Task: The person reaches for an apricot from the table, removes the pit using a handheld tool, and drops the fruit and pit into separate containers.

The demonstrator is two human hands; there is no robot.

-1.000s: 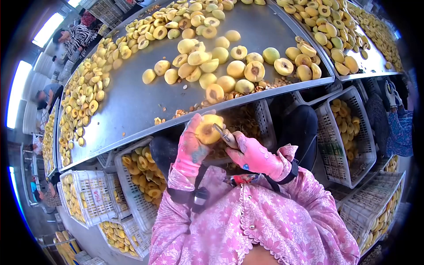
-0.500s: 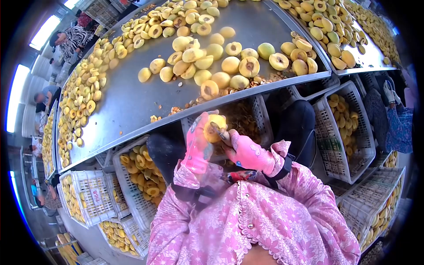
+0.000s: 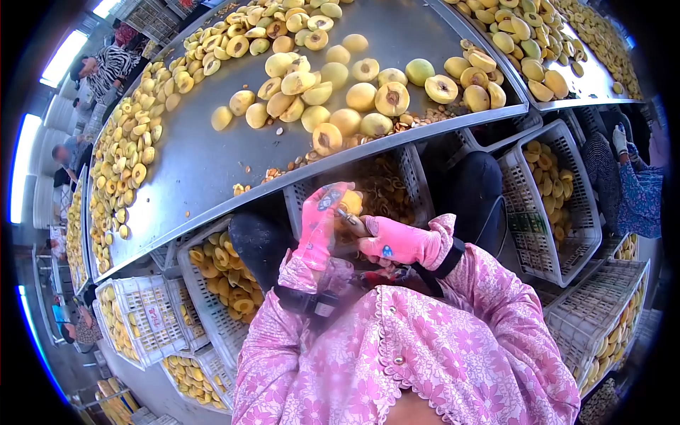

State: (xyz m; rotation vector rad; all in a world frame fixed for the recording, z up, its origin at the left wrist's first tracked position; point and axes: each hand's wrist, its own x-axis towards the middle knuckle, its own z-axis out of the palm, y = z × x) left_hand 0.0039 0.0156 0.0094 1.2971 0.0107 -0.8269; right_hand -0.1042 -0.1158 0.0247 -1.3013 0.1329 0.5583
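My left hand (image 3: pixel 319 223), in a pink patterned glove, has its fingers wrapped round a yellow peach half (image 3: pixel 353 202). The hand covers much of the fruit. My right hand (image 3: pixel 402 242), gloved in pink too, is closed on a small pitting knife (image 3: pixel 351 221) with a metal end, which meets the peach half from the lower side. Its exact blade shape is hard to make out. Both hands are above a white crate (image 3: pixel 419 185) of peelings or scraps, just in front of the metal table's edge (image 3: pixel 312 171).
Peach halves (image 3: pixel 297 85) and pit scraps (image 3: pixel 411 127) lie on the metal table. White crates of fruit stand left (image 3: pixel 212 319) and right (image 3: pixel 559 248) of my knees. Other people (image 3: pixel 106 67) work at the far left; another person's sleeve (image 3: pixel 637 198) shows at right.
The peach half has turned in my left hand, and less of its face shows. My right hand has shifted slightly down with the knife. The view has tilted a little.
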